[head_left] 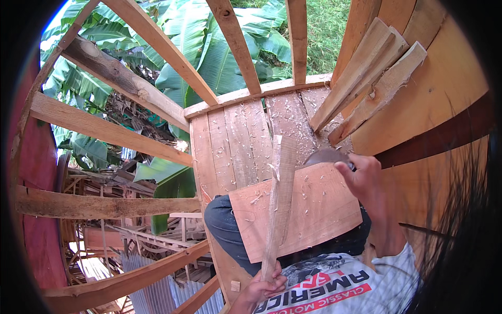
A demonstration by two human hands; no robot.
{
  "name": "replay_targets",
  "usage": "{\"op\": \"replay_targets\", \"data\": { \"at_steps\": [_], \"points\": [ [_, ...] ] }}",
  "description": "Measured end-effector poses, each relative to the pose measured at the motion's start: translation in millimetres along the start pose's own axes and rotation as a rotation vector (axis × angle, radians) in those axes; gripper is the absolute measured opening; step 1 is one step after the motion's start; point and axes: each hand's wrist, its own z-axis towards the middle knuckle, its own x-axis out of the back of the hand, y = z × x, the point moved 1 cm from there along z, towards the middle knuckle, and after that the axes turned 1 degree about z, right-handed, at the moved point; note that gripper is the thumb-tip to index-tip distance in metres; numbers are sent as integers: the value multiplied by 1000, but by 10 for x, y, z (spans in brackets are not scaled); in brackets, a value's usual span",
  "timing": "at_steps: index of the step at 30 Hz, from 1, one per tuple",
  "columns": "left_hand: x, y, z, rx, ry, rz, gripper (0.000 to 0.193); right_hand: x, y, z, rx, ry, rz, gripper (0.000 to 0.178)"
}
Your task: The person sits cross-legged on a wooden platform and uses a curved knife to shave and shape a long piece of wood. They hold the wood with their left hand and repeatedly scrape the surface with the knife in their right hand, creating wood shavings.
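Left hand (264, 287) is gripping the lower end of a narrow wooden stick (278, 199), fingers clamped round it; the stick is standing nearly upright, resting on a flat board (314, 209) that is lying across the person's lap. Right hand (361, 175) is closing around the handle of a curved blade (325, 156) at the board's upper edge. Wood shavings (293, 125) are lying scattered over the plank floor (235, 141), and spare planks (366, 78) are leaning against the wall on the right

Plank floor (235, 141), open timber frame (104, 128), banana leaves (219, 57), daylight
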Motion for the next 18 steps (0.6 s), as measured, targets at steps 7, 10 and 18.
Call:
{"op": "replay_targets", "data": {
  "at_steps": [7,10,18],
  "points": [
    [-92,14,26,60,-39,128,29,-348,-326,-258,248,-168,-26,51],
    [-174,29,50,57,-36,120,28,-307,-229,-69,260,-66,-66,55],
    [-144,-22,-75,2,50,286,30,251,245,492,-339,94,48,61]
  ]
}}
